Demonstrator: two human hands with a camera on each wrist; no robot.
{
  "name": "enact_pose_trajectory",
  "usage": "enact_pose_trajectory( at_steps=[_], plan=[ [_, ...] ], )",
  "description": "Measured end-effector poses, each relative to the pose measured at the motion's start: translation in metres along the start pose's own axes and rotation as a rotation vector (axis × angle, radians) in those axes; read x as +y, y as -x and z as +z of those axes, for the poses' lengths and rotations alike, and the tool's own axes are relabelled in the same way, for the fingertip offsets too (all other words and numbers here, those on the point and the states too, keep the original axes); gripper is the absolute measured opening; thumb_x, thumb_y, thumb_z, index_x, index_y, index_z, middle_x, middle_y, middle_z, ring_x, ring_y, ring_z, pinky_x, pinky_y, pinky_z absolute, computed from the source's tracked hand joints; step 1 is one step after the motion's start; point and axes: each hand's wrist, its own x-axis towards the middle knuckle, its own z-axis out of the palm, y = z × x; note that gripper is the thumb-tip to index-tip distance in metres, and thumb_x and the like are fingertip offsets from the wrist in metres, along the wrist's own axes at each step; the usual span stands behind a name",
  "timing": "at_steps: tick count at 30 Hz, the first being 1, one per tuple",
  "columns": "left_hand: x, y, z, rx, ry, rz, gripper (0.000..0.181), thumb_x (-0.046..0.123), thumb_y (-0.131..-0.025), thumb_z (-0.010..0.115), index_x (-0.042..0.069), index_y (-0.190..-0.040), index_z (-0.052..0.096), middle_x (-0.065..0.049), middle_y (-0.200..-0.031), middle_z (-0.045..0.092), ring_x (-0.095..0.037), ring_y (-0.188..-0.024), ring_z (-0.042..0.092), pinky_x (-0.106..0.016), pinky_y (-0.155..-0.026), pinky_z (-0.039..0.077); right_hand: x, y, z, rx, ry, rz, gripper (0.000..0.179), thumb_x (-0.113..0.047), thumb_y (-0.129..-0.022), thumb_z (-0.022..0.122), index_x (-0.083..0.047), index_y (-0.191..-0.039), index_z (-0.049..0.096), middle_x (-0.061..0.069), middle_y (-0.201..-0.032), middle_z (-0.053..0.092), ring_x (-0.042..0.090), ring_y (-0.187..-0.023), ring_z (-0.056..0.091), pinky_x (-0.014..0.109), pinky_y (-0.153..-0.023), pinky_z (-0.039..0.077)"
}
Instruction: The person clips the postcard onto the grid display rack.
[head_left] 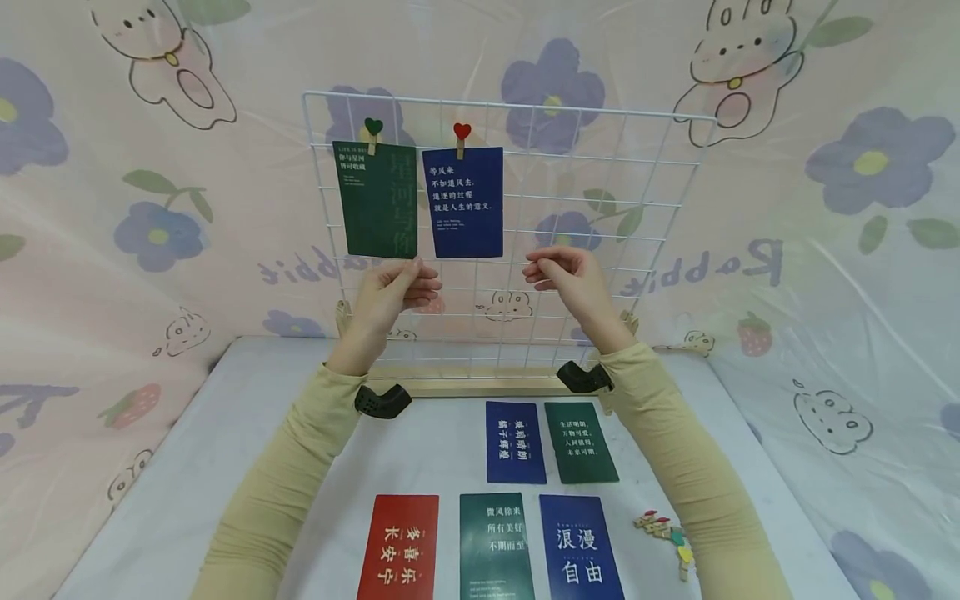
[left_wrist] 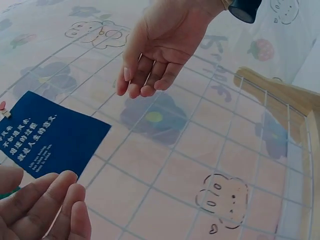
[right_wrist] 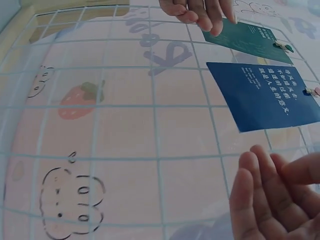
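Note:
A green card (head_left: pixel 375 208) and a blue card (head_left: pixel 465 229) with white writing hang side by side on a white wire grid (head_left: pixel 637 115). A wooden clip with a green heart (head_left: pixel 373 127) holds the green one at its top. The blue one hangs from a red-heart clip (head_left: pixel 462 131). Just below the green card is my left hand (head_left: pixel 390 296), its fingers loosely bent and nothing in them; whether a fingertip touches the card I cannot tell. My right hand (head_left: pixel 573 279), fingers relaxed, is in front of the grid, right of the blue card, holding nothing.
On the white table (head_left: pixel 255 433) lie a red card (head_left: pixel 397 550), a green card (head_left: pixel 495 550), blue cards (head_left: pixel 581 546) (head_left: pixel 515 442) and another green card (head_left: pixel 581 442). Several heart clips (head_left: pixel 667 533) are heaped by the right forearm. A wooden base (head_left: pixel 465 387) supports the grid.

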Motion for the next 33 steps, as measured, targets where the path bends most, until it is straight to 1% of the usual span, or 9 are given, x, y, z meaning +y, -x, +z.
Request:
enact_pose_trajectory(
  at_steps=[3, 6, 10, 13, 16, 21, 25, 29, 33],
  plan=[
    [-0.008, 0.004, 0.004, -0.026, -0.005, -0.051, 0.041, 0.029, -0.100, 0.052, -0.008, -0.111, 0.064, -0.016, -0.097, 0.069, -0.026, -0.085, 0.068, -0.032, -0.079, 0.055, 0.004, 0.012, -0.007, -0.021, 0.004, 0.025, 0.025, -0.007, -0.098, 0.052, 0.012, -0.112, 0.061, 0.012, -0.091, 0.069, 0.019, -0.082, 0.067, 0.030, -0.075, 0.056],
    [-0.018, 0.009, 0.005, -0.057, -0.011, -0.111, 0.041, 0.030, -0.100, 0.052, -0.008, -0.112, 0.063, -0.017, -0.101, 0.068, -0.022, -0.086, 0.067, -0.031, -0.082, 0.055, 0.008, 0.025, -0.014, -0.041, 0.013, 0.040, 0.026, -0.009, -0.099, 0.052, 0.011, -0.113, 0.061, 0.015, -0.094, 0.068, 0.020, -0.085, 0.067, 0.030, -0.077, 0.055],
    [-0.035, 0.017, 0.009, -0.099, -0.005, -0.164, 0.040, 0.028, -0.101, 0.051, -0.008, -0.114, 0.062, -0.018, -0.104, 0.067, -0.026, -0.092, 0.066, -0.032, -0.084, 0.054, 0.016, 0.044, -0.023, -0.052, 0.025, 0.066, 0.026, -0.010, -0.099, 0.052, 0.010, -0.114, 0.060, 0.015, -0.095, 0.069, 0.020, -0.086, 0.067, 0.030, -0.078, 0.055],
    [-0.048, 0.023, 0.013, -0.123, -0.006, -0.203, 0.038, 0.026, -0.101, 0.050, -0.008, -0.115, 0.062, -0.017, -0.104, 0.068, -0.026, -0.094, 0.066, -0.032, -0.084, 0.054, 0.022, 0.055, -0.030, -0.056, 0.041, 0.093, 0.026, -0.012, -0.100, 0.052, 0.008, -0.114, 0.061, 0.012, -0.094, 0.069, 0.019, -0.086, 0.067, 0.029, -0.078, 0.055],
    [-0.059, 0.027, 0.018, -0.142, -0.005, -0.247, 0.035, 0.023, -0.102, 0.049, -0.007, -0.115, 0.062, -0.018, -0.105, 0.068, -0.026, -0.094, 0.066, -0.032, -0.085, 0.054, 0.027, 0.065, -0.038, -0.060, 0.065, 0.110, 0.026, -0.012, -0.100, 0.052, 0.008, -0.114, 0.061, 0.013, -0.094, 0.069, 0.018, -0.086, 0.067, 0.028, -0.078, 0.055],
    [-0.074, 0.036, 0.022, -0.188, -0.019, -0.282, 0.036, 0.022, -0.102, 0.049, -0.009, -0.117, 0.060, -0.022, -0.109, 0.066, -0.031, -0.099, 0.065, -0.036, -0.088, 0.052, 0.037, 0.083, -0.051, -0.070, 0.074, 0.122, 0.028, -0.011, -0.100, 0.052, 0.012, -0.114, 0.059, 0.015, -0.094, 0.069, 0.018, -0.086, 0.067, 0.029, -0.077, 0.055],
    [-0.088, 0.044, 0.026, -0.222, -0.037, -0.308, 0.036, 0.021, -0.101, 0.050, -0.009, -0.118, 0.060, -0.022, -0.110, 0.065, -0.034, -0.101, 0.063, -0.040, -0.090, 0.051, 0.045, 0.099, -0.062, -0.076, 0.103, 0.155, 0.029, -0.013, -0.100, 0.051, 0.011, -0.113, 0.060, 0.015, -0.096, 0.069, 0.019, -0.087, 0.067, 0.028, -0.077, 0.055],
    [-0.102, 0.048, 0.030, -0.225, -0.039, -0.338, 0.034, 0.021, -0.100, 0.052, -0.007, -0.115, 0.062, -0.021, -0.108, 0.066, -0.036, -0.102, 0.063, -0.040, -0.089, 0.051, 0.053, 0.114, -0.074, -0.073, 0.131, 0.175, 0.027, -0.014, -0.100, 0.051, 0.008, -0.113, 0.061, 0.015, -0.097, 0.069, 0.018, -0.087, 0.067, 0.027, -0.077, 0.055],
    [-0.117, 0.052, 0.034, -0.221, -0.054, -0.393, 0.032, 0.022, -0.099, 0.054, -0.005, -0.114, 0.064, -0.019, -0.105, 0.068, -0.034, -0.099, 0.065, -0.037, -0.085, 0.053, 0.059, 0.126, -0.083, -0.067, 0.164, 0.200, 0.029, -0.014, -0.100, 0.051, 0.011, -0.114, 0.060, 0.014, -0.097, 0.069, 0.018, -0.087, 0.067, 0.025, -0.076, 0.055]
  ],
)
